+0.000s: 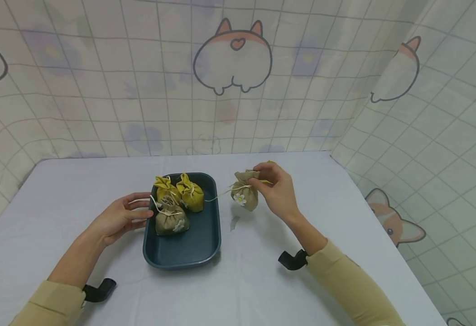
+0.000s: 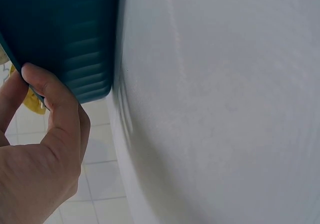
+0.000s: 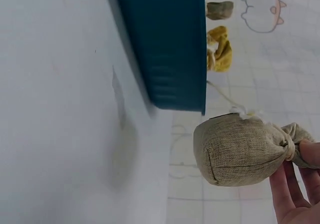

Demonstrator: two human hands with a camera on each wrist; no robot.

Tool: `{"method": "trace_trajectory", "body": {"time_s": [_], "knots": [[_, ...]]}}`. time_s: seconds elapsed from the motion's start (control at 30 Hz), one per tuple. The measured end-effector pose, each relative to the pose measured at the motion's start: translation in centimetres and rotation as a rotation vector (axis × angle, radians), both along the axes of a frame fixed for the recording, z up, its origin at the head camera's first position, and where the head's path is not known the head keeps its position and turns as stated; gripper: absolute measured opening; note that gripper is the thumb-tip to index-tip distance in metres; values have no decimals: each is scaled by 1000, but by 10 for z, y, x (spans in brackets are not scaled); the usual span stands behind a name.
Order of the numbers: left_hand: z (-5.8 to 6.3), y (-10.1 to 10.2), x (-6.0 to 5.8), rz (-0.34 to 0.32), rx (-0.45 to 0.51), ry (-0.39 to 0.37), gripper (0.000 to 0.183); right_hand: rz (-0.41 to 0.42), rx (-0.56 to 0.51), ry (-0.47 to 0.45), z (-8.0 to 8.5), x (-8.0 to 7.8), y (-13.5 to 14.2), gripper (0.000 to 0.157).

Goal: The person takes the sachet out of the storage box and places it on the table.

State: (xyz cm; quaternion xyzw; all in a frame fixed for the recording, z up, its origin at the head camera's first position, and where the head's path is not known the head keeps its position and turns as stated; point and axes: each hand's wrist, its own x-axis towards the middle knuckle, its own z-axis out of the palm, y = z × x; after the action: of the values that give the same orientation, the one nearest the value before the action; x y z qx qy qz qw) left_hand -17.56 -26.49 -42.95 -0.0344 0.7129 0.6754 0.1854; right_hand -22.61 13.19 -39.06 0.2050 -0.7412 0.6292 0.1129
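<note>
My right hand [image 1: 277, 188] pinches the gathered neck of a beige drawstring pouch [image 1: 243, 194], holding it above the table to the right of the tray. The pouch has a white flower on its front, and a loose cord trails left toward the tray. In the right wrist view its round cloth body [image 3: 235, 151] hangs beside the tray wall. At the left side of the dark blue-green tray [image 1: 199, 246], my left hand [image 1: 125, 215] pinches the rim between thumb and fingers. Inside lie two yellow pouches [image 1: 193, 197] and a beige pouch [image 1: 171, 222] in front of them.
A white cloth covers the table [image 1: 254, 285]. Behind it and along the right side hangs a checked curtain [image 1: 180, 113] with cartoon dogs. A black wrist mount [image 1: 99, 290] sticks out below the left sleeve, another [image 1: 292, 260] beside the right.
</note>
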Motion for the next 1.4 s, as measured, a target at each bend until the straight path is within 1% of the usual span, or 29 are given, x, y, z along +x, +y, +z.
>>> {"method": "trace_trajectory", "body": {"time_s": [0.23,0.47,0.73,1.03,1.17,1.4], "knots": [[-2,-2,0,-7,4,7,80,-49,22,-23,-4,-6,10,29],[-2,-2,0,-9,7,9,80,-88,49,-16,18,7,13,28],[-2,-2,0,-11,9,11,80,-129,33,-26,9,0,21,30],[-2,-2,0,-5,13,4,82,-204,60,-74,2,-1,27,29],[-2,-2,-1,0,15,-3,83,-209,84,-100,-1,-2,29,30],[-3,-2,-1,-2,13,-4,83,-185,90,-112,-11,-6,31,29]]}}
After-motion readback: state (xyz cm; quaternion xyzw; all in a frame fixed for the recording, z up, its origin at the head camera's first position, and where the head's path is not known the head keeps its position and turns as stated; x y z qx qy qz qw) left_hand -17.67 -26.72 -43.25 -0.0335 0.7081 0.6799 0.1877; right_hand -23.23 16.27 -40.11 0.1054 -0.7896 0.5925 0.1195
